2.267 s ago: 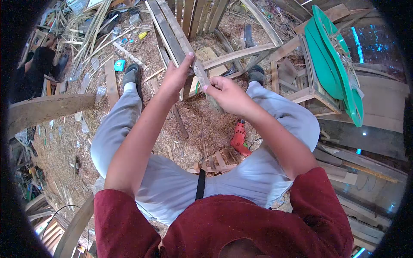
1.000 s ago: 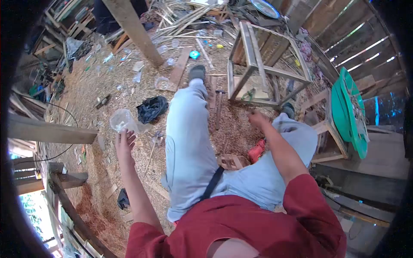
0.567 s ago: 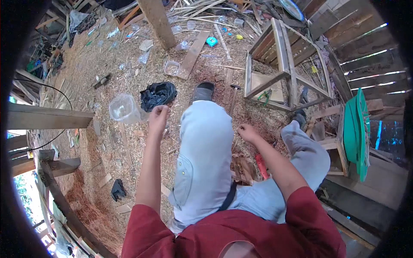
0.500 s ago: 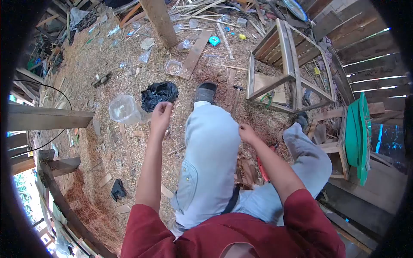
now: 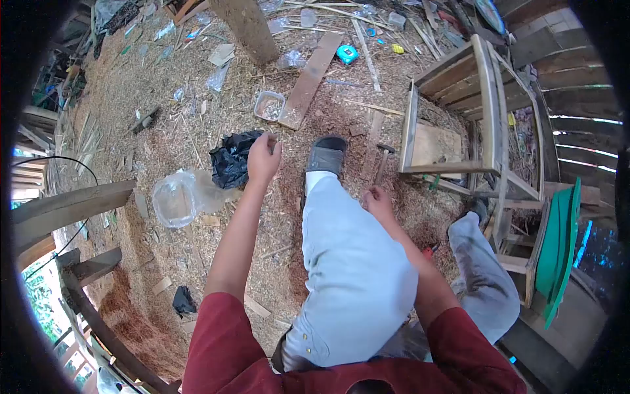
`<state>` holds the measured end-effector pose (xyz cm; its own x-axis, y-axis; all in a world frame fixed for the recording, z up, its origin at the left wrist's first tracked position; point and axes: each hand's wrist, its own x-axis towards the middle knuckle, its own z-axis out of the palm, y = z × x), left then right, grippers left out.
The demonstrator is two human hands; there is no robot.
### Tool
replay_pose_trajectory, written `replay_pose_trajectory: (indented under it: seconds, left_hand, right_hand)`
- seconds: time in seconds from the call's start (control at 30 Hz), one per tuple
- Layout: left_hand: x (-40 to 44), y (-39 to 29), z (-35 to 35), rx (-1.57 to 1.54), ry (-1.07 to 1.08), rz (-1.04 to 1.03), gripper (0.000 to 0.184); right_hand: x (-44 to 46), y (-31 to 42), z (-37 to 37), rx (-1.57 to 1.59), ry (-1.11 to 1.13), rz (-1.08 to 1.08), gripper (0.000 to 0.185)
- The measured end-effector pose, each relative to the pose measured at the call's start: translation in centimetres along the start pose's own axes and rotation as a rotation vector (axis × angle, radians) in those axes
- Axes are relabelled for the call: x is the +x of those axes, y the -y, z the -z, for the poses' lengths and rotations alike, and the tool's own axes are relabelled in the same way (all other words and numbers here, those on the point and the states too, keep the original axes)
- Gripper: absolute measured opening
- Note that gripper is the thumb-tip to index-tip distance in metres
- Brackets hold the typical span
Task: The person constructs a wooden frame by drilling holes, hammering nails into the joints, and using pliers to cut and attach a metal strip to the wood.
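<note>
My left hand [image 5: 264, 159] hovers at the right edge of a crumpled black plastic bag [image 5: 230, 161], overlapping it in view. Its fingers are curled closed; anything inside them is hidden. Left of it, a clear plastic container [image 5: 174, 200] lies on the wood shavings. Beyond my raised knee, my right hand [image 5: 377, 199] has its fingers bent in, and I cannot make out anything in them. Just past it lies a hammer [image 5: 382, 165], its handle end close to my fingertips. Whether they touch the handle, I cannot tell.
A wooden frame [image 5: 489, 108] stands at the right, near a green plastic basin [image 5: 558, 253]. Ahead lie a plank [image 5: 314, 79], a small tub [image 5: 269, 106] and a turquoise tape measure [image 5: 347, 54]. A wooden post [image 5: 244, 29] rises beyond them. Shavings cover the ground.
My view has shifted, so the floor objects appear lower and mostly farther right. My left hand has come nearer the bag's right edge, and my right hand nearer the hammer handle.
</note>
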<state>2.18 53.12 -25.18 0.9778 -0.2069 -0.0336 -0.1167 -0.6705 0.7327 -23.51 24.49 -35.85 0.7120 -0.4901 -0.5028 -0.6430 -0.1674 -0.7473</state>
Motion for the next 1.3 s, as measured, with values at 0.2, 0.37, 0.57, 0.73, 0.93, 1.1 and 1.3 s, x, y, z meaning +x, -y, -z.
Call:
replay_pose_trajectory:
  seconds: [0.2,0.37,0.57,0.73,0.93,1.1,1.3]
  left_hand:
    - [7.5,3.1,-2.1,0.347,-0.223,-0.085,0.014]
    - [12.5,4.9,-3.8,0.493,-0.296,-0.233,0.01]
    - [15.6,6.1,-6.1,0.72,-0.222,-0.289,0.011]
    - [16.3,6.4,-7.2,0.777,-0.22,-0.247,0.01]
    - [16.8,7.1,-8.1,0.782,-0.274,-0.237,0.007]
    - [16.3,6.8,-7.9,0.763,-0.251,-0.255,0.01]
    - [14.8,6.6,-7.3,0.674,-0.18,-0.241,0.017]
  right_hand:
    - [0.6,3.9,0.7,-0.112,-0.039,0.001,0.023]
    - [2.5,6.3,-0.3,-0.07,0.018,0.027,0.02]
    - [6.8,6.4,-2.8,0.041,0.069,0.137,0.017]
    - [8.2,7.7,-3.4,0.043,0.103,0.076,0.015]
    - [8.7,5.7,-2.6,0.082,0.124,0.045,0.014]
    - [8.2,6.3,-1.2,0.123,0.133,0.01,0.015]
    - [8.4,5.3,-1.2,0.101,0.122,0.023,0.016]
